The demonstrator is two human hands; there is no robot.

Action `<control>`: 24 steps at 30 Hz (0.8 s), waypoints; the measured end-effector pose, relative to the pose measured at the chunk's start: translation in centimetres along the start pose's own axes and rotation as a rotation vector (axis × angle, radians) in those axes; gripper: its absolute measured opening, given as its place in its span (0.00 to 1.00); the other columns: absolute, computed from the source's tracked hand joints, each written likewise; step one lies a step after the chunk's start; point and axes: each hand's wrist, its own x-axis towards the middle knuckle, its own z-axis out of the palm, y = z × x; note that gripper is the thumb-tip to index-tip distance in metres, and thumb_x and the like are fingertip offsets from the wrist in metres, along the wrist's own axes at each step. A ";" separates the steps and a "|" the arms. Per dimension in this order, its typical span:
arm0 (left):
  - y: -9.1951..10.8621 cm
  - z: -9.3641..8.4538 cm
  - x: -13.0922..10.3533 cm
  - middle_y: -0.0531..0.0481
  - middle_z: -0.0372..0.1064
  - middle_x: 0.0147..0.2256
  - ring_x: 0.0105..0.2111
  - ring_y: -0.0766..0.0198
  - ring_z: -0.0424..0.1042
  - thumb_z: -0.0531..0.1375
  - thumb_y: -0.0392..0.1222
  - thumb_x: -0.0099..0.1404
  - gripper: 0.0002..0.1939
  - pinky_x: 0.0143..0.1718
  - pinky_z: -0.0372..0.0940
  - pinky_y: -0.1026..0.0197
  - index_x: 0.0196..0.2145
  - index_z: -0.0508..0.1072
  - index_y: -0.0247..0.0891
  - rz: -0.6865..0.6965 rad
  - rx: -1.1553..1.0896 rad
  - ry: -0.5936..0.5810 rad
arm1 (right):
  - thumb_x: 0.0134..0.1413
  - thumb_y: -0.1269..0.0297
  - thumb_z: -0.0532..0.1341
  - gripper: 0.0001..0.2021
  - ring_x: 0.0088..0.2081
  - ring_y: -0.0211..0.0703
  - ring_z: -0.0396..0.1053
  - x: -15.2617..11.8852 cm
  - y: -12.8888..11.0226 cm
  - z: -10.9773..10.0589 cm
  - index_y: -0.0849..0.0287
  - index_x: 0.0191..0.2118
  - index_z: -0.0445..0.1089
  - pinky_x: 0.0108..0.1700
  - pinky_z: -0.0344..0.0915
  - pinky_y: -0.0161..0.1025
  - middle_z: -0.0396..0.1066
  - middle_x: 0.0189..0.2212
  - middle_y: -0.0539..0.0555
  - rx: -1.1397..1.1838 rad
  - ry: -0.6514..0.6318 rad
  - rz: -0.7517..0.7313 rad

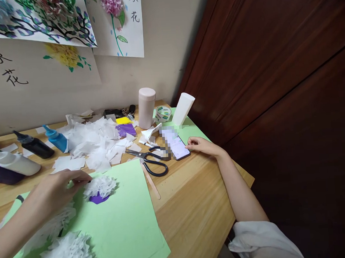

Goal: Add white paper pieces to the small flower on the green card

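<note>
I can't see the whole of the lower white flower (pixel 65 256) on the green sheet (pixel 127 209); the bottom of my view crops it. A second white flower (pixel 65 217), nearer the sheet's left side, is partly covered by the left forearm. The small white flower (pixel 101 186) sits near the sheet's top edge, over a purple piece (pixel 98 198).

I see the left hand (pixel 57 188) arched palm-down over the sheet's upper left, forearm slanting in from below, fingers bent together at the small flower's left edge. A dark spot shows there, but I can't tell whether they grip anything.

Right of the sheet, the right hand (pixel 202 146) lies with fingers curled beside the phone (pixel 179 146); I can't make out whether they touch it or pinch something. Pixelation hides the phone's left part. Past the sheet's top right corner, I get the scissors (pixel 151 157) lying with blades apart.
</note>
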 end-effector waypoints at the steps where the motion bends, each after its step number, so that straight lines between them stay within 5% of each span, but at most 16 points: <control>1: 0.0 0.0 0.0 0.53 0.75 0.35 0.35 0.57 0.71 0.48 0.57 0.49 0.21 0.35 0.62 0.61 0.31 0.74 0.48 0.000 0.000 0.002 | 0.45 0.51 0.62 0.17 0.26 0.33 0.52 0.0 -0.1 -0.1 0.59 0.26 0.58 0.28 0.48 0.33 0.54 0.23 0.44 0.011 -0.016 0.001; 9: 0.2 -0.1 -0.1 0.53 0.75 0.36 0.36 0.57 0.71 0.48 0.57 0.48 0.22 0.37 0.62 0.60 0.32 0.74 0.47 -0.004 -0.005 -0.004 | 0.42 0.51 0.64 0.18 0.27 0.35 0.53 -0.2 0.0 -0.5 0.59 0.25 0.58 0.29 0.50 0.34 0.55 0.23 0.45 -0.022 -0.047 -0.011; 13: -0.1 0.1 -0.1 0.53 0.75 0.35 0.35 0.57 0.71 0.48 0.56 0.48 0.21 0.36 0.62 0.60 0.31 0.74 0.48 0.005 -0.017 0.009 | 0.47 0.50 0.61 0.16 0.26 0.35 0.54 0.0 -0.4 0.2 0.59 0.27 0.60 0.29 0.52 0.34 0.57 0.23 0.46 -0.040 0.040 -0.032; 17: -0.4 0.3 0.0 0.53 0.75 0.35 0.35 0.57 0.71 0.48 0.57 0.50 0.21 0.35 0.62 0.61 0.32 0.74 0.47 0.012 -0.014 0.015 | 0.57 0.55 0.54 0.12 0.33 0.40 0.59 0.5 -1.6 1.8 0.57 0.36 0.70 0.38 0.57 0.38 0.59 0.29 0.50 -0.181 0.234 -0.265; 24: 0.0 0.1 -0.2 0.53 0.75 0.34 0.35 0.57 0.71 0.48 0.57 0.49 0.21 0.36 0.62 0.60 0.31 0.74 0.48 0.013 -0.008 0.018 | 0.60 0.61 0.51 0.15 0.37 0.44 0.59 0.9 -2.4 3.2 0.48 0.49 0.70 0.42 0.57 0.43 0.57 0.29 0.53 -0.441 0.242 -0.467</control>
